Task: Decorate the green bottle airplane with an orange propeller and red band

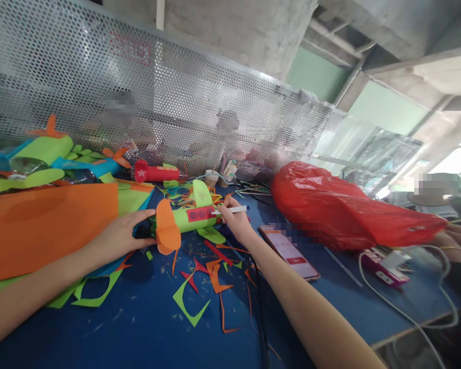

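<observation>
A bottle wrapped in green paper [182,219] lies on its side on the blue table [138,318], with green wing shapes on both sides and an orange paper propeller [167,227] at its left end. My left hand [125,230] grips the dark bottle neck between thumb and fingers. In my right hand [235,219] is a white marker [236,209], its tip at the right end of a red paper strip [200,213] on the bottle. Dark round marks show on that strip.
Orange sheets [49,225] and paper-covered bottles lie left. Paper scraps [192,302] are scattered in front. A phone [290,251], a red plastic bag [330,210], a pink box [384,269] and a white cable are right. Cups of pens [227,177] stand behind. Another person's hand [459,243] is far right.
</observation>
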Demonstrator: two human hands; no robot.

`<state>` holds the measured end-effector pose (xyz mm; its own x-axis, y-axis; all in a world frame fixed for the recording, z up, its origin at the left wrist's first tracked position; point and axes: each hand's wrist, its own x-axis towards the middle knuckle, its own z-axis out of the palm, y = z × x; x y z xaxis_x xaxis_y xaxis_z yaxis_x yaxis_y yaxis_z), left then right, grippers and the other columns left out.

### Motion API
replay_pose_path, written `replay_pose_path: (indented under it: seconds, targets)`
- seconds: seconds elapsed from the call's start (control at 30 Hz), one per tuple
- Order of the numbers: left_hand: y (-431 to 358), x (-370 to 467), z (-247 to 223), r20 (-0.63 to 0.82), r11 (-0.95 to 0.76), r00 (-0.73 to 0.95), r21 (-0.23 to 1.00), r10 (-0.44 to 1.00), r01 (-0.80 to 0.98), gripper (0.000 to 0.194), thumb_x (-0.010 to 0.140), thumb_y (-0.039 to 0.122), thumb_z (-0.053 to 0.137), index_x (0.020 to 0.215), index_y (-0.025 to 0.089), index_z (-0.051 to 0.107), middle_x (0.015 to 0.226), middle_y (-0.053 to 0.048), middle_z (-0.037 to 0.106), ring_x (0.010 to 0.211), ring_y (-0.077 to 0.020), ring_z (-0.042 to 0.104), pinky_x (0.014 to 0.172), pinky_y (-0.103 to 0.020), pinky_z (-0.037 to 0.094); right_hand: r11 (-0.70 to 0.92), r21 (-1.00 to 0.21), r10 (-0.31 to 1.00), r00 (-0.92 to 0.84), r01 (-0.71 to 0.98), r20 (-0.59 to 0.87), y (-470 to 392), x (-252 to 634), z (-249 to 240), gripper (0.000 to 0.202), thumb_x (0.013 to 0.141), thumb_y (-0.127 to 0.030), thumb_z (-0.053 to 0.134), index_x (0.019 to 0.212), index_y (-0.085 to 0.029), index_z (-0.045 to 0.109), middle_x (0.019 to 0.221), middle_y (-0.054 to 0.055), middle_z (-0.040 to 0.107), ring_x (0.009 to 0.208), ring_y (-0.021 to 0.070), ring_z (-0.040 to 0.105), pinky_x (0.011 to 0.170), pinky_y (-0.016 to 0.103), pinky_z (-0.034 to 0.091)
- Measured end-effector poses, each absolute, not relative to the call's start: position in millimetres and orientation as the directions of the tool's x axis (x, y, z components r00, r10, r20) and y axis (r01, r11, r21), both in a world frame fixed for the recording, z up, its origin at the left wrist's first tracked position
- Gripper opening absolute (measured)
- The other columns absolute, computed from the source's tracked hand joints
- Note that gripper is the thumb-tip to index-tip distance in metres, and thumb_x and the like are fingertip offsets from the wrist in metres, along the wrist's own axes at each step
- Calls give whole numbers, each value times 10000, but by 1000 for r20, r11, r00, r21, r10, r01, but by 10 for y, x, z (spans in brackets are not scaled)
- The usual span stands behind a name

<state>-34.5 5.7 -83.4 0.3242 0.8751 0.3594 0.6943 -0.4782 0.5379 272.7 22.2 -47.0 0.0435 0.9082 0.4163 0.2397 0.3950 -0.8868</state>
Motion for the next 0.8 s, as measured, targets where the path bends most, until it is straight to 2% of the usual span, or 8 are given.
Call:
replay_pose_path:
  seconds: [0.13,0.57,0.8]
  targets:
    - [59,-343,-835,386,-491,318,535,866,687,626,710,550,688,1261,274,579,1338,-88,602,1216,-373,552,1016,-517,447,394,-884,908,44,254,417,201,2720,-449,206,714,-284,592,624,-240,412,425,-98,411,416,102,341,453,242,266]
    - [59,-342,-821,366,-485,328,533,871,693,653,721,555,671,1284,246,554,1353,-108,587,1225,-373,542,1018,-528,435,384,-883,913,33,270,407,202,2703,-456,208,711,-296,587,624,-243,406,426,-96,401,417,107,340,462,250,297]
    - [65,-344,-837,365,-475,316,535,876,699,661,710,586,671,1277,268,551,1365,-98,578,1235,-369,533,1030,-524,424,377,-886,916,36,269,400,186,2695,-445,203,706,-286,594,622,-241,415,423,-92,406,421,109,346,464,250,307]
